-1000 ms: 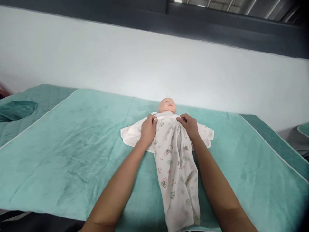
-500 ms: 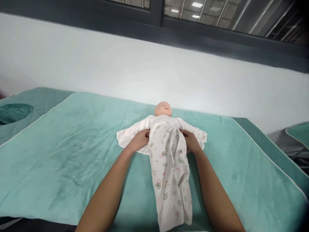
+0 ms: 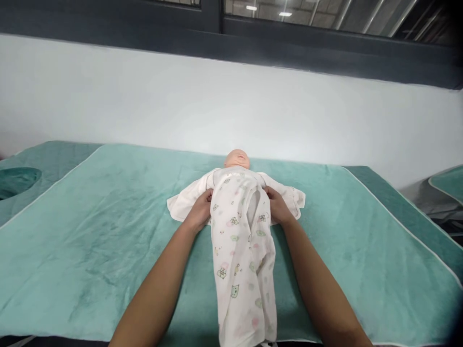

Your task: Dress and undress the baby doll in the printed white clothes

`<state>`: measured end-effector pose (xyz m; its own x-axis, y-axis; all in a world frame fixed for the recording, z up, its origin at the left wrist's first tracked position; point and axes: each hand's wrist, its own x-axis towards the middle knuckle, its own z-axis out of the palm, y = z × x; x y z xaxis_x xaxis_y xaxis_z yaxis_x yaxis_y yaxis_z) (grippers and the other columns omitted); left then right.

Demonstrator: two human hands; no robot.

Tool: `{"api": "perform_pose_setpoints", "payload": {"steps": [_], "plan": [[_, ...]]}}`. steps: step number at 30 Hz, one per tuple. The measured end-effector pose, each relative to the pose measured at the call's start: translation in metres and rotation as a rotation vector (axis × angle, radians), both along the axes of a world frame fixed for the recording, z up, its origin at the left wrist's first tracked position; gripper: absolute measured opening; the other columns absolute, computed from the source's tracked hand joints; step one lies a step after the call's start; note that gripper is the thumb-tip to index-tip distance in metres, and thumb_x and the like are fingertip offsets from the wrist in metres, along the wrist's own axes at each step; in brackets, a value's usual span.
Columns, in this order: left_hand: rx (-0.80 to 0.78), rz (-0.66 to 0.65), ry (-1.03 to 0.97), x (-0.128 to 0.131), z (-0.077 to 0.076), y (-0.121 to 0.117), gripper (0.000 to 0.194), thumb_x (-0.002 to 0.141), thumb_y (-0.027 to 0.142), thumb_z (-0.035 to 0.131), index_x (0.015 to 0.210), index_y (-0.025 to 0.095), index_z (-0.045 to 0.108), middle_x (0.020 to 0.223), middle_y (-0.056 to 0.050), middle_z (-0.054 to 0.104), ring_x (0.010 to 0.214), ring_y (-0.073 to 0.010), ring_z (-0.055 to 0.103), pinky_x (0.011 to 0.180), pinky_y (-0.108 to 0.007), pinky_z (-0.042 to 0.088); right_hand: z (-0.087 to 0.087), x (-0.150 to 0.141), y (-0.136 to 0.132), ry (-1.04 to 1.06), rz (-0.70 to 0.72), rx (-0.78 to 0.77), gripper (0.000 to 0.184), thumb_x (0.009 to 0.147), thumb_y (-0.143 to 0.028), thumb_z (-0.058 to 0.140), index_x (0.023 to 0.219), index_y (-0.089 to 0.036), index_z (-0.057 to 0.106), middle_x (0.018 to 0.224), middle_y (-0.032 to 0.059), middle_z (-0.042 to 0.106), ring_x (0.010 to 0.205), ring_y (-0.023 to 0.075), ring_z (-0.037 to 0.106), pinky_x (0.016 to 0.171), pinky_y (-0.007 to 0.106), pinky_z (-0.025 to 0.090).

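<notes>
A baby doll (image 3: 237, 158) lies face up with its head toward the wall. White baby pants (image 3: 237, 260) with a small animal print cover its body and legs, their upper edge high on the torso. Beneath them, a white baby top (image 3: 188, 200) has its sleeves spread to both sides. My left hand (image 3: 201, 211) is closed at the left edge of the pants, near the waist. On the opposite edge my right hand (image 3: 277, 205) is closed in the same way. The fingertips of both hands are partly hidden by the cloth.
The doll rests on a green padded sheet (image 3: 119, 231) with pale piping. A white wall (image 3: 217, 106) with a dark window frame (image 3: 253, 43) rises behind. An oval opening (image 3: 20, 180) shows at the far left, and another green surface (image 3: 450, 183) at the right.
Both hands have shifted slightly up toward the doll's chest, and the pants' upper part sits a little higher. The view has also moved a bit.
</notes>
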<state>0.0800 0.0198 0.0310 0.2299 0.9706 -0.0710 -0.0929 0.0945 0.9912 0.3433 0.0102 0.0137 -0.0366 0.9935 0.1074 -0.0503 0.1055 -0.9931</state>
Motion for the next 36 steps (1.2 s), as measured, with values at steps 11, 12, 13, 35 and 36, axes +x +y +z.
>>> {"api": "perform_pose_setpoints", "payload": {"steps": [11, 12, 13, 35, 36], "plan": [[0.104, 0.197, -0.009, 0.016, -0.016, 0.001, 0.024, 0.071, 0.030, 0.068, 0.089, 0.019, 0.056, 0.074, 0.004, 0.059, 0.066, -0.0115, 0.052, 0.059, -0.023, 0.042, 0.000, -0.017, 0.002, -0.378, -0.403, 0.183, 0.020, 0.077, -0.030, 0.054, 0.095, -0.022, 0.056, 0.088, 0.0027, 0.066, 0.080, 0.0198, 0.059, 0.074, 0.032, 0.046], [0.118, 0.196, 0.006, 0.015, -0.015, 0.001, 0.026, 0.070, 0.029, 0.069, 0.090, 0.019, 0.057, 0.076, 0.003, 0.060, 0.068, -0.0121, 0.053, 0.061, -0.024, 0.043, 0.000, -0.016, 0.002, -0.326, -0.342, 0.196, 0.024, 0.077, -0.029, 0.055, 0.099, -0.022, 0.058, 0.092, 0.0036, 0.067, 0.083, 0.0199, 0.060, 0.077, 0.032, 0.047], [0.130, 0.188, 0.024, 0.014, -0.014, 0.001, 0.027, 0.070, 0.029, 0.070, 0.091, 0.019, 0.057, 0.079, 0.002, 0.062, 0.071, -0.0128, 0.054, 0.063, -0.024, 0.044, 0.000, -0.014, 0.002, -0.269, -0.284, 0.201, 0.026, 0.077, -0.029, 0.055, 0.101, -0.021, 0.060, 0.095, 0.0040, 0.067, 0.086, 0.0199, 0.061, 0.079, 0.032, 0.048], [0.225, 0.307, 0.290, 0.005, 0.005, 0.004, 0.039, 0.085, 0.053, 0.060, 0.103, 0.018, 0.063, 0.102, -0.005, 0.066, 0.096, -0.0207, 0.059, 0.089, -0.033, 0.045, 0.072, -0.012, 0.057, -0.588, 0.224, 0.208, 0.026, 0.082, -0.045, 0.063, 0.097, -0.023, 0.066, 0.110, 0.0037, 0.064, 0.089, 0.0187, 0.059, 0.082, 0.034, 0.045], [0.215, 0.305, 0.298, 0.006, 0.005, 0.004, 0.040, 0.084, 0.053, 0.061, 0.104, 0.019, 0.061, 0.103, -0.005, 0.065, 0.097, -0.0208, 0.058, 0.089, -0.033, 0.045, 0.075, -0.015, 0.059, -0.613, 0.239, 0.232, 0.024, 0.082, -0.045, 0.064, 0.090, -0.023, 0.066, 0.110, 0.0044, 0.064, 0.092, 0.0195, 0.059, 0.084, 0.034, 0.045]]}}
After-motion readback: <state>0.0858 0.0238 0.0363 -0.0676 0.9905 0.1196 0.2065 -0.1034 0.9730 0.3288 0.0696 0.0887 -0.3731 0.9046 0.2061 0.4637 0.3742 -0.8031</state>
